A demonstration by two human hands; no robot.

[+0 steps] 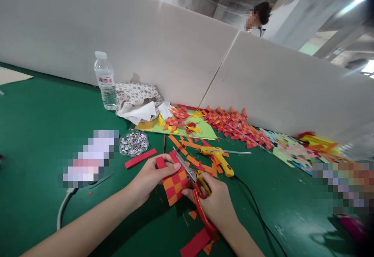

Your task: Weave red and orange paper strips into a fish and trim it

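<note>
My left hand [156, 173] grips a woven red-and-orange paper piece [175, 185] in a checkered pattern, with loose red strips standing up at its top. In my right hand [214, 194] is a pair of scissors [201, 206] with red handles; their blades lie along a red strip at the upper right of the woven piece. A second, yellow handle [204, 181] shows within the right hand's fingers. One flat red strip [140, 158] lies beyond the left hand, and another red strip [195, 242] is under the right forearm, with orange scraps around it.
A yellow glue gun [217, 157] with a black cord lies ahead on the green table [43, 132]. Behind stand a water bottle [105, 81], a tissue pack [137, 97], a tray of googly eyes [134, 143] and piled woven paper fish [233, 124]. A white partition [163, 42] borders the back.
</note>
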